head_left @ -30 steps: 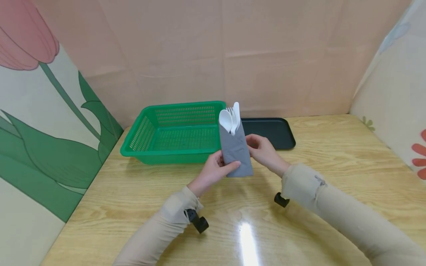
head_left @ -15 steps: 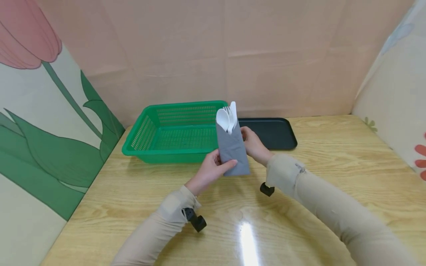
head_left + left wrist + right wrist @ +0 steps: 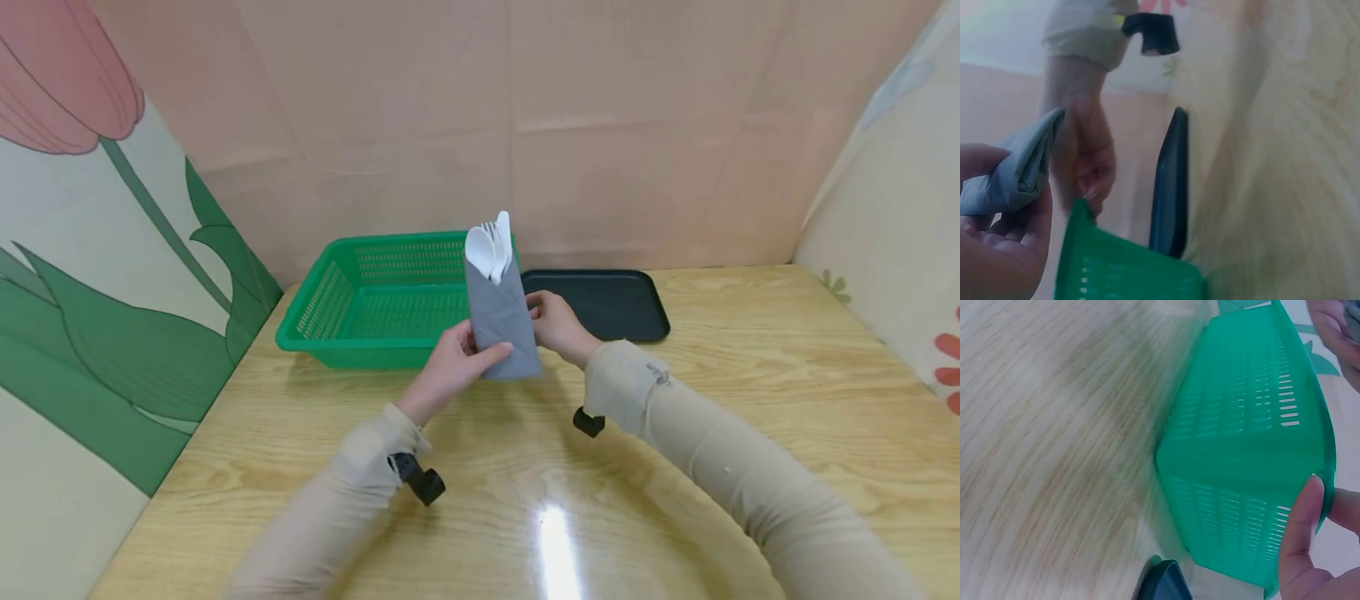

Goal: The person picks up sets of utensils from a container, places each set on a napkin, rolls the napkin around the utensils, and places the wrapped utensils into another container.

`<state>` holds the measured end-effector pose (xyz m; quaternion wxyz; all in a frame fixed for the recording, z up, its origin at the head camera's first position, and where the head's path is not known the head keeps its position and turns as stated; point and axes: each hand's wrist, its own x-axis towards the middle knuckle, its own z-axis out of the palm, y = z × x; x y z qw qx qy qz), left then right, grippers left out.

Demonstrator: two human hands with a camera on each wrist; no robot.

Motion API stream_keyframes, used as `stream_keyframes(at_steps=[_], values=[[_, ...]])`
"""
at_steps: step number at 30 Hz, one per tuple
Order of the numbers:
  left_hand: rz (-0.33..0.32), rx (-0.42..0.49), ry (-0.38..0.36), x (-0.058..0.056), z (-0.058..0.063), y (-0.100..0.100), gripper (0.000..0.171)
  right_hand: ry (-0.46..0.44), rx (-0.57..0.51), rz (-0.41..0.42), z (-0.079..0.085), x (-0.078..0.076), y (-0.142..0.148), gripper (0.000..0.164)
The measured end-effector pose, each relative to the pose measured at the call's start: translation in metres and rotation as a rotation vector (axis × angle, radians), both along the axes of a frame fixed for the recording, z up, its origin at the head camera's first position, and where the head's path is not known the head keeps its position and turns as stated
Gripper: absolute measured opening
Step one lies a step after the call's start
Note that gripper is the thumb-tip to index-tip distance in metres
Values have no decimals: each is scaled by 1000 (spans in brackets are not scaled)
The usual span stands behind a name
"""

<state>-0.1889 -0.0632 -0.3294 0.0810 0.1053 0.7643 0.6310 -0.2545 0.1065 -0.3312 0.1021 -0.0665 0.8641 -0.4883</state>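
My left hand (image 3: 448,367) holds a grey cutlery pouch (image 3: 504,325) upright, thumb across its lower front. White cutlery sticks out of the top: a spoon (image 3: 480,252), a fork and a knife (image 3: 504,237). In the left wrist view the pouch (image 3: 1016,172) shows its folded end between thumb and fingers. Behind the pouch stands a green slotted basket (image 3: 367,354). Right of it, my right hand (image 3: 558,325) pinches the basket's right rim; the right wrist view has the thumb (image 3: 1304,519) against the outer wall and a finger beyond the rim. The pouch hides that corner in the head view.
A black tray (image 3: 607,304) lies on the wooden table (image 3: 750,375), right of the basket. A pinkish cloth wall (image 3: 375,125) rises behind the table, with flower-printed panels at both sides. Black cameras (image 3: 426,485) hang under both wrists.
Left hand and pouch have moved left and slightly up, now further in front of the basket. The right hand has moved left, from beside the pouch to the basket rim.
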Motion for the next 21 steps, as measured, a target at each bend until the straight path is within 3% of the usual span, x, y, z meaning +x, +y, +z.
stream_keyframes(at_steps=[7, 14, 21], values=[[47, -33, -66, -18, 25, -21, 42, -111, -60, 24, 3, -1, -2, 58], [85, -72, -67, -38, 44, -37, 44, -109, -41, 31, 8, 1, -2, 60], [87, -97, -57, -54, 55, -45, 46, -126, -31, 16, 8, 1, -4, 62]])
